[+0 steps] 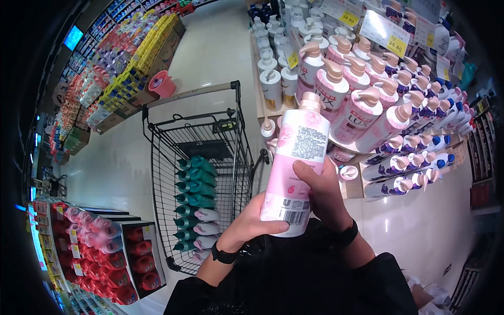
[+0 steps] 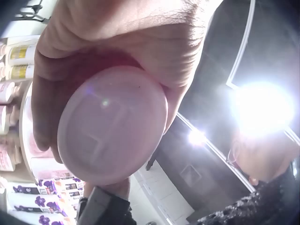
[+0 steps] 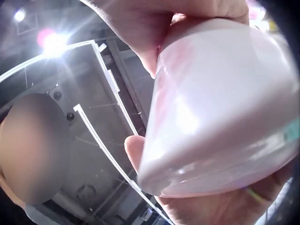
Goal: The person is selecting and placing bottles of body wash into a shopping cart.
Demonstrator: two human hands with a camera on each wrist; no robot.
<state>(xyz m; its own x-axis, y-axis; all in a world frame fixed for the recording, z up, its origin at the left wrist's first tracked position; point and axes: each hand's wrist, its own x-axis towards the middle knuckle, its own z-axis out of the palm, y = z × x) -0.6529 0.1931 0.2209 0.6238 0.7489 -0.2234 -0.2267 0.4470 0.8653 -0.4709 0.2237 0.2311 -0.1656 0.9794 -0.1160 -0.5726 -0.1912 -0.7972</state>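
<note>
A pink and white pump bottle (image 1: 296, 173) is held up in front of the body, its back label with small print and a barcode facing me. My left hand (image 1: 247, 223) grips it low on the left side, thumb across the front near the base. The right hand (image 1: 329, 194) grips its right side, with the thumb over the pink part. In the left wrist view the round base of the bottle (image 2: 112, 126) shows below the left hand (image 2: 117, 33). The right wrist view has the bottle's glossy side (image 3: 220, 103) close up, under the right hand (image 3: 136, 23).
A black wire shopping cart (image 1: 191, 86) stands to the left, with green bottles (image 1: 197, 181) and pale bottles (image 1: 206, 228) inside. Pink LUX pump bottles (image 1: 357, 115) crowd the display stand at right, beneath price signs (image 1: 386, 34). Red bottles (image 1: 115, 268) fill a shelf at lower left.
</note>
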